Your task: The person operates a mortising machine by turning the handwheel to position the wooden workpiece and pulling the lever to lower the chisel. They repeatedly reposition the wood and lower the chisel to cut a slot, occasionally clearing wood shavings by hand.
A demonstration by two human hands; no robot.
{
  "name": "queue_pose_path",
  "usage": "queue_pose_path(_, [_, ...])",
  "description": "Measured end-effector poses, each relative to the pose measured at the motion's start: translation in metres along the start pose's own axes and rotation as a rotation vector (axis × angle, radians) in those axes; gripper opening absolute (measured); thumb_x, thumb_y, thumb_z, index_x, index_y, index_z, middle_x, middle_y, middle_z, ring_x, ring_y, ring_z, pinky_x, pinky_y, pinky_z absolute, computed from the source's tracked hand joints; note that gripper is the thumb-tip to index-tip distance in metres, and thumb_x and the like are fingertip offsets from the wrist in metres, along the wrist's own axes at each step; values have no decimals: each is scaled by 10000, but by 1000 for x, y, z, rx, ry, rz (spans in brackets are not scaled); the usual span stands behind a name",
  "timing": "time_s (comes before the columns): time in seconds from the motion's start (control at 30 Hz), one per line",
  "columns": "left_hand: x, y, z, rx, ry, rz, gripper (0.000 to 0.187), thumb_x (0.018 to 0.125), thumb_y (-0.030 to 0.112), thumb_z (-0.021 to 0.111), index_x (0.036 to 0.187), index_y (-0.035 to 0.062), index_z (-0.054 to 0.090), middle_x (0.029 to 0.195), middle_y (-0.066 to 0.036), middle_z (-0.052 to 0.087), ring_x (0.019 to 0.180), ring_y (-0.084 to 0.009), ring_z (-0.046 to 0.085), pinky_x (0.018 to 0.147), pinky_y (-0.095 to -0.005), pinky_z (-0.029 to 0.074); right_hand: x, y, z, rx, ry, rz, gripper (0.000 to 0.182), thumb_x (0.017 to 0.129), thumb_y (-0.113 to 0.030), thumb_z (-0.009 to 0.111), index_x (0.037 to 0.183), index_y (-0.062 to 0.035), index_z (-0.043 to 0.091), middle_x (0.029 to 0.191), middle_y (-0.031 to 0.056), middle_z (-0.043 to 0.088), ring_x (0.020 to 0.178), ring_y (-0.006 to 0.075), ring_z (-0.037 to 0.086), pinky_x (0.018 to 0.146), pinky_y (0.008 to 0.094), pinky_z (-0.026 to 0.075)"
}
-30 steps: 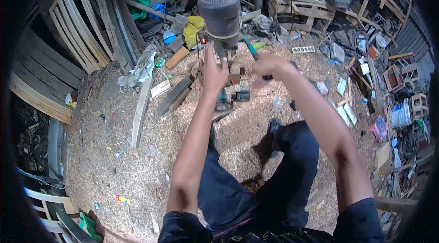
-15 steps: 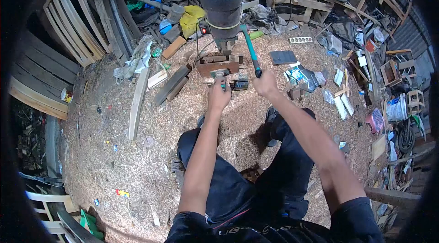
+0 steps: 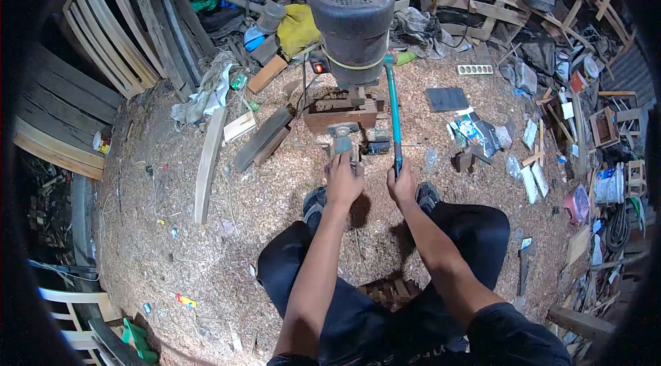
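In front of me stands a drill-press-like machine with a dark grey motor housing (image 3: 352, 25) and a green lever (image 3: 394, 101) on its right side. My right hand (image 3: 403, 183) is wrapped round the lever's black lower grip. My left hand (image 3: 344, 183) is closed at a handle on the grey-green clamp (image 3: 343, 145) at the machine's front; the fingers partly hide that handle. Just behind the clamp, a reddish-brown wood block (image 3: 341, 120) lies across the machine under the motor. The tool's contact with the wood is hard to make out.
Wood shavings cover the floor. Timber pieces (image 3: 261, 137) and a long board (image 3: 209, 166) lie left of the machine. To the right are a dark flat slab (image 3: 446, 99), a power strip (image 3: 475, 70) and plastic packaging (image 3: 470, 128). Curved slats (image 3: 110, 35) lean at far left.
My right hand has drawn the lever down and towards me, so it now stands more upright. The motor housing looks lower and nearer. My left hand also sits closer to me.
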State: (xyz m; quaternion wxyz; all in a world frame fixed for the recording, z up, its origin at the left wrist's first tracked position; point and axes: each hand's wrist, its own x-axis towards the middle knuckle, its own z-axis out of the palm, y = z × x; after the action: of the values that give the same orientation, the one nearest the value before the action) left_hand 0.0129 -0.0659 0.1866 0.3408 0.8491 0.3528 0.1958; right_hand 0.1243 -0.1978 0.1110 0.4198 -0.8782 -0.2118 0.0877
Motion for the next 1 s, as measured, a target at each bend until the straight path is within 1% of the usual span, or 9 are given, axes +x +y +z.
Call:
queue_pose_path(0.17, [18, -34, 36, 27, 165, 111, 484, 835, 149, 614, 1278, 4, 485, 1351, -204, 459, 1279, -389, 418, 1072, -499, 328, 9, 28, 25, 96, 30, -107, 346, 879, -158, 541, 1187, -45, 433, 777, 283, 607, 746, 501, 609, 658, 572, 466])
queue_pose_path(0.27, [18, -53, 61, 185, 184, 44, 543, 843, 159, 603, 1336, 5, 435, 1442, -190, 379, 1348, -375, 342, 1116, -528, 246, 16, 41, 41, 21, 102, -137, 344, 875, -144, 540, 1189, -44, 440, 765, 268, 604, 721, 487, 611, 650, 558, 476])
queue_pose_path(0.37, [19, -54, 64, 240, 169, 43, 583, 852, 171, 587, 1378, 11, 396, 1491, -181, 322, 1390, -364, 284, 1136, -558, 182, 24, 51, 53, 136, 54, -89, 292, 864, -115, 542, 1131, -40, 450, 803, 241, 602, 742, 473, 602, 682, 550, 465])
queue_pose_path(0.57, [19, -53, 64, 298, 185, 50, 542, 892, 211, 520, 1383, 6, 415, 1462, -217, 351, 1368, -388, 308, 1133, -536, 175, 34, 64, 70, 122, 52, -76, 229, 871, -115, 536, 1069, -34, 452, 777, 248, 599, 741, 475, 610, 662, 543, 469])
queue_pose_path(0.67, [18, -49, 58, 296, 171, 69, 534, 896, 218, 523, 1379, 17, 421, 1463, -213, 347, 1362, -389, 311, 1134, -534, 185, 36, 69, 73, 95, 15, -58, 336, 868, -135, 541, 1177, -37, 455, 784, 273, 609, 734, 485, 609, 646, 548, 475])
queue_pose_path(0.77, [17, -53, 59, 290, 169, 88, 531, 901, 231, 527, 1379, 26, 420, 1466, -205, 342, 1358, -387, 315, 1135, -532, 198, 32, 66, 70, 118, 68, -114, 320, 872, -151, 541, 1156, -30, 459, 803, 281, 611, 745, 491, 608, 658, 552, 472])
queue_pose_path(0.9, [13, -58, 58, 263, 126, 77, 537, 887, 236, 560, 1375, 63, 416, 1497, -157, 312, 1401, -341, 269, 1151, -544, 184, 8, 37, 31, 146, 116, -238, 346, 859, -89, 559, 1188, -24, 472, 812, 257, 601, 765, 460, 609, 686, 516, 482])
queue_pose_path(0.93, [14, -57, 57, 257, 123, 74, 537, 887, 240, 561, 1376, 68, 417, 1499, -156, 311, 1403, -338, 268, 1152, -544, 182, 0, 25, 18, 175, 40, -106, 418, 844, -64, 588, 1243, -29, 467, 871, 235, 603, 815, 420, 616, 741, 481, 486])
queue_pose_path(1.0, [14, -54, 54, 254, 90, 49, 539, 893, 255, 560, 1382, 80, 416, 1503, -151, 308, 1410, -332, 262, 1156, -545, 175, -8, -2, -5, 184, 142, -166, 454, 837, -73, 609, 1264, -31, 461, 945, 232, 597, 879, 394, 611, 784, 470, 479])
